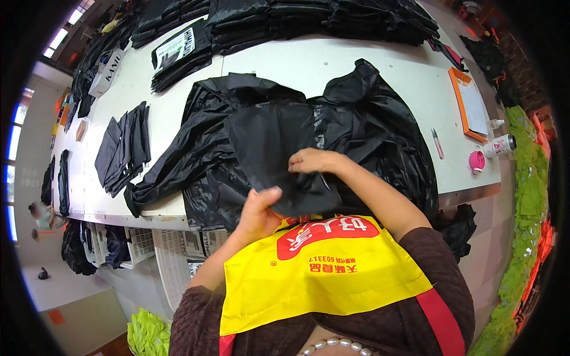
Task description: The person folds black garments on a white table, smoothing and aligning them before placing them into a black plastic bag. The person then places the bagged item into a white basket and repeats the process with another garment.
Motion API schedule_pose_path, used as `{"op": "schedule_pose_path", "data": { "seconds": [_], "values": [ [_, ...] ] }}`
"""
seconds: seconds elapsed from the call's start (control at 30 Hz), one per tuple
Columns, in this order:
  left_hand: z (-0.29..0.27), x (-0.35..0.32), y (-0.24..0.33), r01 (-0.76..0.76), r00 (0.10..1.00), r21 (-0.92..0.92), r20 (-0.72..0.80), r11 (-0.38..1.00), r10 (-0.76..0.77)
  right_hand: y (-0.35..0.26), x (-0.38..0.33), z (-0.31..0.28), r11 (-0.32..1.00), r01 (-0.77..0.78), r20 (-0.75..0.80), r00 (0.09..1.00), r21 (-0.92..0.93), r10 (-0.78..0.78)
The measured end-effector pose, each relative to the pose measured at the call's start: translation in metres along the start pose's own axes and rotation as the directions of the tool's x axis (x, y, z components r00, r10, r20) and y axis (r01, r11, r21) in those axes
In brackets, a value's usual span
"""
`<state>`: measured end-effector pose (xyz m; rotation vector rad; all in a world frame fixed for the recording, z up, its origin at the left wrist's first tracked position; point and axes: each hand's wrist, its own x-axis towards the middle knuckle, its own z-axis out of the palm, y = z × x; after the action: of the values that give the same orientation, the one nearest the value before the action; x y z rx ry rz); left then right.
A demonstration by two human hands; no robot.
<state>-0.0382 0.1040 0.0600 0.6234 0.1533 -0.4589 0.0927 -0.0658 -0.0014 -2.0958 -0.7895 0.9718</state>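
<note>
A shiny black jacket lies spread on the white table, its sleeves reaching out to both sides. A matte black panel of cloth lies over its middle. My right hand is closed, fingertips pinching the black cloth near the centre. Nearer to me, my left hand grips the cloth's lower left edge, thumb on top and the other fingers partly hidden by the fabric. The jacket's near edge meets my yellow apron.
Stacks of folded black garments line the table's far side. Folded dark pieces lie left. On the right are an orange-edged clipboard, small snips, a pink cup and a white bottle. White crates stand below.
</note>
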Motion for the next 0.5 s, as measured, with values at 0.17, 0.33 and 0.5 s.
{"op": "schedule_pose_path", "data": {
  "seconds": [0.17,0.33,0.5],
  "values": [
    [-0.042,0.011,0.006,-0.195,0.890,-0.301,-0.455,0.933,0.039,0.006,-0.017,-0.013,0.982,0.131,-0.220,0.970,0.133,-0.100],
    [-0.027,0.002,0.024,-0.198,0.942,-0.306,-0.324,0.931,0.094,-0.057,-0.084,0.015,0.880,0.301,-0.673,0.566,-0.367,-0.475],
    [0.017,0.016,0.026,-0.120,0.992,-0.526,-0.089,0.842,0.085,-0.040,-0.064,0.056,0.757,0.047,-0.719,0.278,-0.652,-0.637]
  ]
}}
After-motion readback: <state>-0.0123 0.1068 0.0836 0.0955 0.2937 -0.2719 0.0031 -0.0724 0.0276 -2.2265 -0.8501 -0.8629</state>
